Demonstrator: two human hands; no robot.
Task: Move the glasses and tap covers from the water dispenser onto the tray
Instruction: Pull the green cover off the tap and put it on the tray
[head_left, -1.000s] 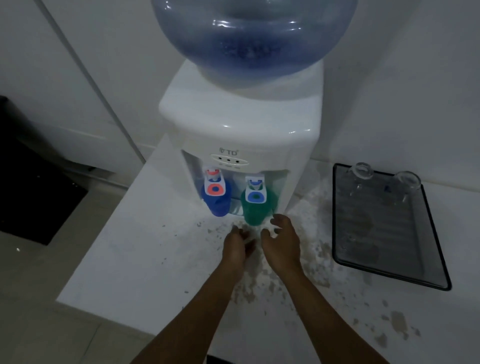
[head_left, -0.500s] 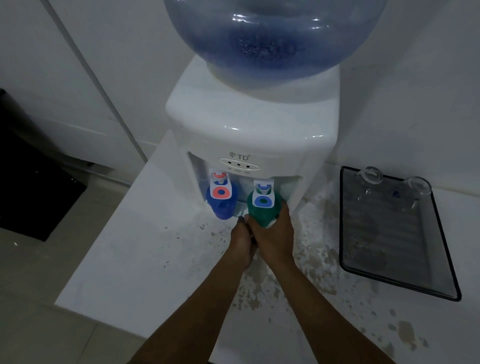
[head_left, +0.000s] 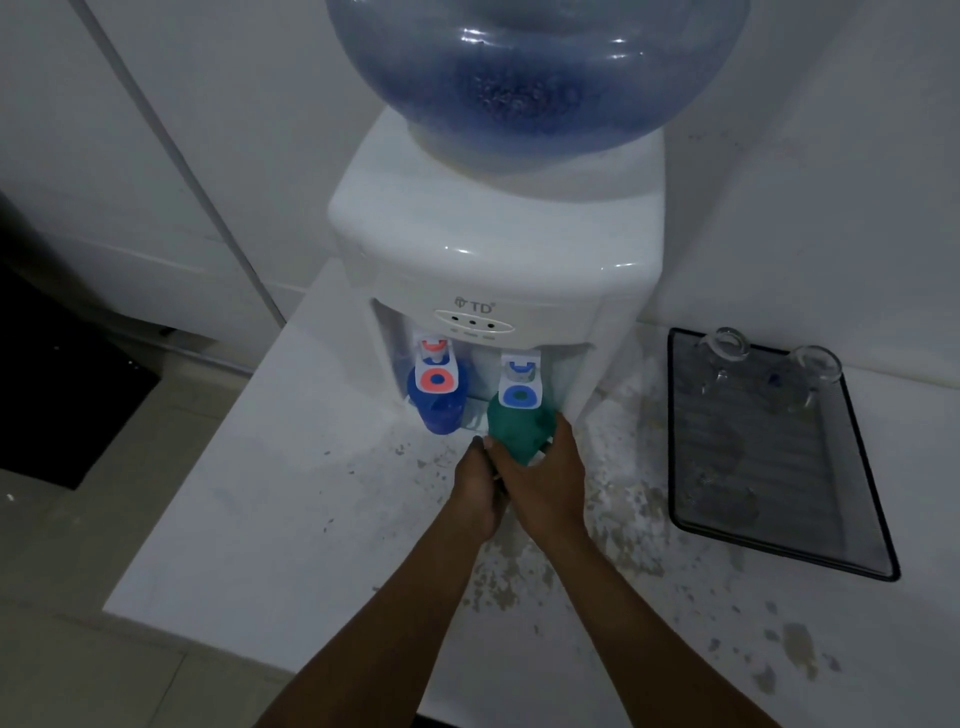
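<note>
From the head view, our right hand (head_left: 545, 480) has closed around the green tap cover (head_left: 517, 434) under the right tap of the water dispenser (head_left: 493, 260), which it only approached a moment ago. Our left hand (head_left: 475, 491) presses in beside it; whether it grips, we cannot tell. We judge the cover ready to travel to the tray (head_left: 852, 564), where two glasses (head_left: 724, 351) already stand.

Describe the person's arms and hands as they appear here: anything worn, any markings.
Both forearms are bare as far as the frame shows, with no sleeves in view. The left hand and the right hand carry no gloves, and no watch, bracelet or ring can be seen. No markings can be made out in the dim light.
</note>
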